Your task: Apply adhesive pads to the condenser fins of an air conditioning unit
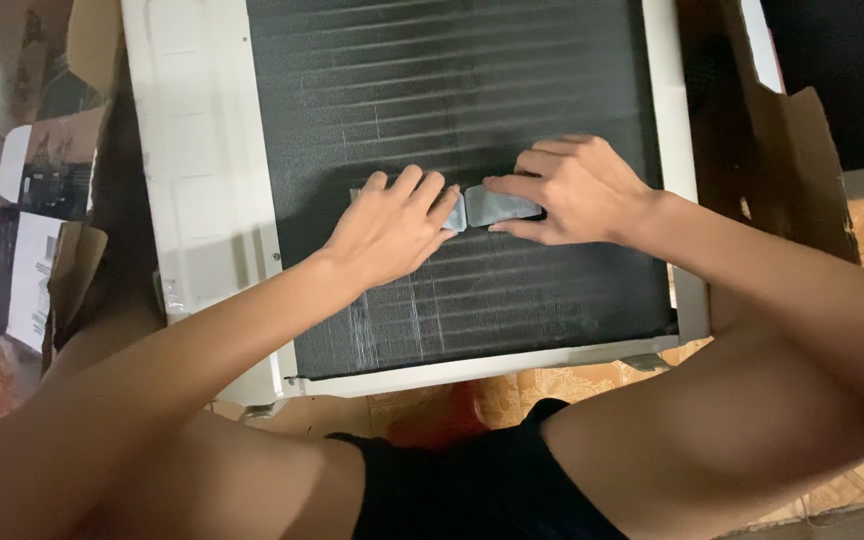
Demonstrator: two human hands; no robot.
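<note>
A small grey pad lies flat near the middle of the dark finned coil. My right hand pins it, fingers spread flat along its top and lower edges. My left hand presses open-palmed just beside it, fingertips touching its left end. The white frame surrounds the coil, with cardboard behind.
</note>
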